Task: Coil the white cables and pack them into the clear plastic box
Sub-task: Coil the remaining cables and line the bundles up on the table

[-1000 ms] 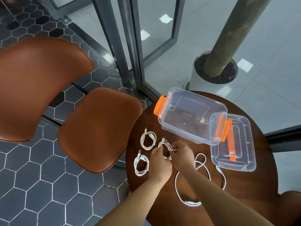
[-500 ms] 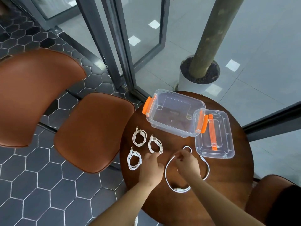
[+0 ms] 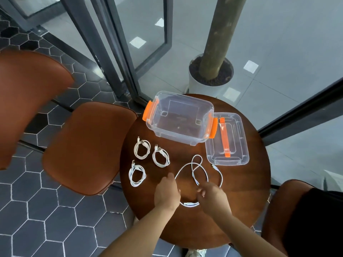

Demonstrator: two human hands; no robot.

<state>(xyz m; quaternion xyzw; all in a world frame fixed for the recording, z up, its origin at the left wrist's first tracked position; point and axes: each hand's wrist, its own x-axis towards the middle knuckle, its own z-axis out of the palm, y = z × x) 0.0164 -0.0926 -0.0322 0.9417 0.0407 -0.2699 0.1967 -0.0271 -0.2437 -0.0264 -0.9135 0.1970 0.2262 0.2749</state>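
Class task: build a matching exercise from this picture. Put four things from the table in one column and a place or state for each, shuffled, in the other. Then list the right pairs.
Things
1. box
2. lid
3. loose cable
4. coiled cables

Places or states
A. uncoiled, in loose loops
B. flat on the table, just right of the box
C. three in a group, left of the loose cable
D. open, with orange latches

Pairs: 1-D, 2-B, 3-A, 4-C
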